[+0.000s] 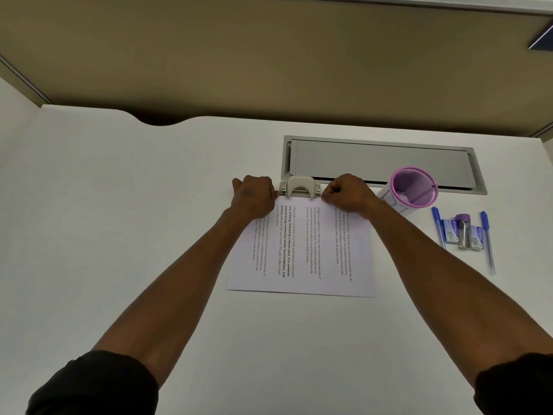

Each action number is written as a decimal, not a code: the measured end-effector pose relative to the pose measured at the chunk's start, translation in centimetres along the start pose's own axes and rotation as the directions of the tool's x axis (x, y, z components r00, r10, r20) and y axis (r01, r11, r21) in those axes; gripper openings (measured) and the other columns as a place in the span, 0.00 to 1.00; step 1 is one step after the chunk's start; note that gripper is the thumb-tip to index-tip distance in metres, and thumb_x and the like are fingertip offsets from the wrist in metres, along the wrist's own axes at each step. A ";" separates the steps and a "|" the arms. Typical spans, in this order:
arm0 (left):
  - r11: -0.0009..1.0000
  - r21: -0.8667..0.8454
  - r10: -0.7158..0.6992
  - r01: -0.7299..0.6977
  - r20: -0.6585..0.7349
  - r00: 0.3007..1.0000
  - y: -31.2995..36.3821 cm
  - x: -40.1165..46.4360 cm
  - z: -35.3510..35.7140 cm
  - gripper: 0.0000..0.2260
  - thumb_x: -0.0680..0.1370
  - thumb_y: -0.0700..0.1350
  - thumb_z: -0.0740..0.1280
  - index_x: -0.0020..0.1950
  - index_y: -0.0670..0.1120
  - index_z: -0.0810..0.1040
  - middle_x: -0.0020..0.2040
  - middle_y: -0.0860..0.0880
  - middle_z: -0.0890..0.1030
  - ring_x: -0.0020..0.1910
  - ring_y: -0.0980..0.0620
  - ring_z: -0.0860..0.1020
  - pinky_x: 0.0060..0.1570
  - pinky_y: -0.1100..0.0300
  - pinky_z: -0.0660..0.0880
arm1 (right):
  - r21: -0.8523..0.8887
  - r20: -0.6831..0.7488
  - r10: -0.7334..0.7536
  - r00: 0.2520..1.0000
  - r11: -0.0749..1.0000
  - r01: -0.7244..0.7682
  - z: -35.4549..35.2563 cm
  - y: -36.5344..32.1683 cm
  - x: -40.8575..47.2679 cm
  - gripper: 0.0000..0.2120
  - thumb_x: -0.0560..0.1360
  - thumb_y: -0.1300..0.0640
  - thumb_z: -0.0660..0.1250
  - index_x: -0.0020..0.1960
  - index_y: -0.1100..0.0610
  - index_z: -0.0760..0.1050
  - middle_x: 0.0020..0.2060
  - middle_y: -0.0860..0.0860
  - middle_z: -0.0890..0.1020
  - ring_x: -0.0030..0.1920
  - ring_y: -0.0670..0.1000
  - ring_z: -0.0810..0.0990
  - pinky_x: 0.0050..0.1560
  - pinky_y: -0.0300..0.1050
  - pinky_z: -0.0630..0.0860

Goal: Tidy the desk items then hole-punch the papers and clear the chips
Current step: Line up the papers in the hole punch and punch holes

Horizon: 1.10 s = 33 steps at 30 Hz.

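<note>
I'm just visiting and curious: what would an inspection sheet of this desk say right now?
Surface: white desk, grey hatch set into it.
Job's things: printed papers with far edge at the beige hole punch.
Clutter: purple mesh cup; two blue pens; small purple boxes between them.
Grips: left hand and right hand, fingers curled at the papers' far corners.
Cables: nothing seen.
Surroundings: tan partition behind.

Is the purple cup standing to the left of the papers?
No, the purple cup stands to the right of the papers, beside the right hand.
</note>
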<state>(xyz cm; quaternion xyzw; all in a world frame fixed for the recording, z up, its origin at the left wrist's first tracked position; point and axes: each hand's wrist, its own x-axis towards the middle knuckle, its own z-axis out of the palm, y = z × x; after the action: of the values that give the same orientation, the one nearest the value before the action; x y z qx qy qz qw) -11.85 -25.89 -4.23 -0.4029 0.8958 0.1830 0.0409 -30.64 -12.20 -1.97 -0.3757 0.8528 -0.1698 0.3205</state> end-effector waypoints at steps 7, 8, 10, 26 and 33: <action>0.997 -0.062 -0.047 0.048 0.009 0.999 0.0 0.6 -0.3 0.12 0.80 0.54 0.64 0.51 0.47 0.81 0.52 0.49 0.82 0.55 0.47 0.78 0.60 0.49 0.61 | -0.072 -0.004 -0.001 1.000 0.997 0.001 0.2 -0.2 0.3 0.06 0.74 0.55 0.70 0.44 0.56 0.85 0.41 0.54 0.85 0.43 0.53 0.83 0.47 0.51 0.80; 0.997 -0.066 -0.050 0.051 0.012 0.999 0.0 0.7 -0.4 0.12 0.80 0.54 0.64 0.51 0.47 0.81 0.52 0.49 0.83 0.55 0.47 0.78 0.60 0.49 0.61 | -0.077 -0.002 0.002 1.000 0.997 -0.002 0.1 -0.2 0.4 0.06 0.74 0.55 0.70 0.44 0.56 0.85 0.41 0.54 0.85 0.43 0.53 0.83 0.46 0.50 0.80; 0.995 -0.084 -0.053 0.053 0.004 0.999 -0.1 0.8 -0.4 0.11 0.79 0.54 0.65 0.50 0.47 0.81 0.52 0.50 0.82 0.55 0.47 0.77 0.60 0.49 0.61 | -0.085 0.000 0.009 1.000 0.996 -0.009 0.0 -0.3 0.5 0.06 0.73 0.55 0.70 0.44 0.56 0.85 0.41 0.53 0.85 0.44 0.53 0.83 0.45 0.48 0.79; 0.984 -0.177 -0.053 0.023 -0.167 0.984 -0.1 0.1 1.0 0.08 0.79 0.53 0.66 0.49 0.49 0.81 0.50 0.51 0.83 0.56 0.48 0.77 0.54 0.52 0.58 | -0.184 -0.035 -0.021 0.999 0.983 0.014 0.4 0.0 0.4 0.07 0.75 0.50 0.66 0.43 0.50 0.81 0.42 0.49 0.84 0.46 0.52 0.80 0.56 0.55 0.76; 0.922 -0.094 0.275 -0.375 -0.521 0.808 2.4 -1.6 1.7 0.17 0.80 0.47 0.65 0.68 0.46 0.76 0.68 0.44 0.76 0.69 0.44 0.72 0.70 0.50 0.65 | -0.135 -0.016 -0.009 1.000 0.991 0.006 0.0 0.0 0.4 0.08 0.74 0.53 0.67 0.45 0.52 0.84 0.42 0.50 0.85 0.45 0.52 0.82 0.50 0.54 0.80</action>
<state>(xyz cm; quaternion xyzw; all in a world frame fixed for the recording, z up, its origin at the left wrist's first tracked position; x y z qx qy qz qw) -12.67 -22.70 -4.79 -0.2783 0.9095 0.1627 -0.2626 -30.84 -12.50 -2.18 -0.3983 0.8636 -0.1161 0.2865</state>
